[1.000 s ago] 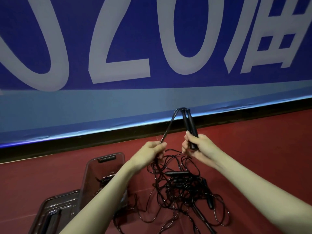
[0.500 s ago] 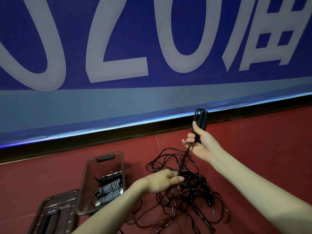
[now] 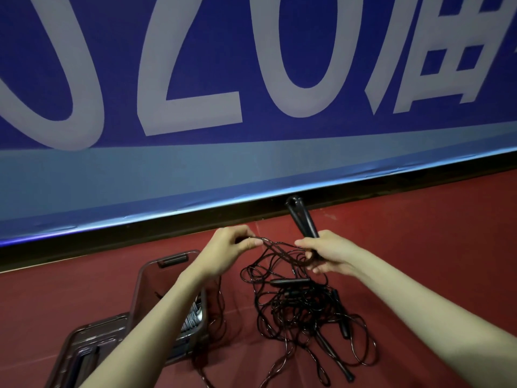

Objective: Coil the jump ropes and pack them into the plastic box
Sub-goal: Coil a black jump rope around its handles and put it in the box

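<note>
- The right hand [image 3: 327,254] grips a pair of black handles [image 3: 302,219] held together, their tops pointing up and away from the palm. Judged from the task, pairing the handles gives a firm core to wind the cord on.
- The left hand [image 3: 228,247] pinches the cord [image 3: 275,245] between thumb and fingertips, level with the right hand and just beside it. The cord runs from that pinch across to the right hand and loops under its fingers, so a turn looks to be in the making.
- Below both hands lies a tangle [image 3: 302,312] of more ropes on the red floor [image 3: 419,247], with spare handles mixed in; the slack drops into it.
- The box [image 3: 167,264] stands under the left forearm, open, with some coiled ropes showing inside. Its lid [image 3: 92,331] lies nearer the person, beside it.
- The held rope is not yet coiled or packed.
</note>
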Demonstrator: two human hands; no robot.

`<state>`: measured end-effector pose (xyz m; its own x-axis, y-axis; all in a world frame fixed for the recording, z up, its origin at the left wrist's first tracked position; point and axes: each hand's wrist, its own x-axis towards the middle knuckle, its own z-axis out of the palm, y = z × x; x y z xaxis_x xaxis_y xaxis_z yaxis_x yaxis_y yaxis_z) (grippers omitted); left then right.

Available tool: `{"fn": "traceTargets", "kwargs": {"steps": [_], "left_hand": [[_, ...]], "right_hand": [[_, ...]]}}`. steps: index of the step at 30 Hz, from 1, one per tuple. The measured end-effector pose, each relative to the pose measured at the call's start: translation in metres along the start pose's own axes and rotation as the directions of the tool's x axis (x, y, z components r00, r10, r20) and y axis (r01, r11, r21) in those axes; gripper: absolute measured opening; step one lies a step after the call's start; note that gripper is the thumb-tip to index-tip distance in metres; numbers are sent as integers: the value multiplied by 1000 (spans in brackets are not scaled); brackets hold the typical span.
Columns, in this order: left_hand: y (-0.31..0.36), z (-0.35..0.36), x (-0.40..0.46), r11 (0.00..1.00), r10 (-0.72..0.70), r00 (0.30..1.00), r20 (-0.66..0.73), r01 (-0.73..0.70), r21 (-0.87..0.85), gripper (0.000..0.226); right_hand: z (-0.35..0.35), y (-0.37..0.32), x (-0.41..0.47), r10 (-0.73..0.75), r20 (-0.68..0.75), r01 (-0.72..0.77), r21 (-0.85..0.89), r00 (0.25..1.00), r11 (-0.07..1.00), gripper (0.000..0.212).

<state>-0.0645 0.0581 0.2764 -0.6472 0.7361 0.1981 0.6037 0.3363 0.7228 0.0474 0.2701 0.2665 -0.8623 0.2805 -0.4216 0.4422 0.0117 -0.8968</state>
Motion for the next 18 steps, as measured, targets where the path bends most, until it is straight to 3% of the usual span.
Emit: {"fn": "traceTargets", "kwargs": {"steps": [3, 7, 11, 13, 18], "left_hand": [[14, -4, 4, 999, 46, 999, -29, -46, 0, 28], [23, -4, 7, 962, 73, 994, -80, -49, 270, 65], [29, 1, 7, 836, 15, 1000, -20, -2, 549, 47], [27, -2, 6, 884, -8, 1000, 24, -4, 467, 37], [23, -11, 4, 992, 11, 998, 69, -20, 123, 54]], "right_hand": [[10, -1, -4, -86, 63, 98, -232, 994, 968, 6], [20, -9, -15, -110, 217, 196, -431, 970, 881, 9], [28, -16, -25, -51, 316, 217, -518, 947, 828, 23], [27, -20, -30, -33, 347, 207, -479, 937, 853, 23], [23, -26, -34, 18, 468, 104, -234, 884, 967, 8]]}}
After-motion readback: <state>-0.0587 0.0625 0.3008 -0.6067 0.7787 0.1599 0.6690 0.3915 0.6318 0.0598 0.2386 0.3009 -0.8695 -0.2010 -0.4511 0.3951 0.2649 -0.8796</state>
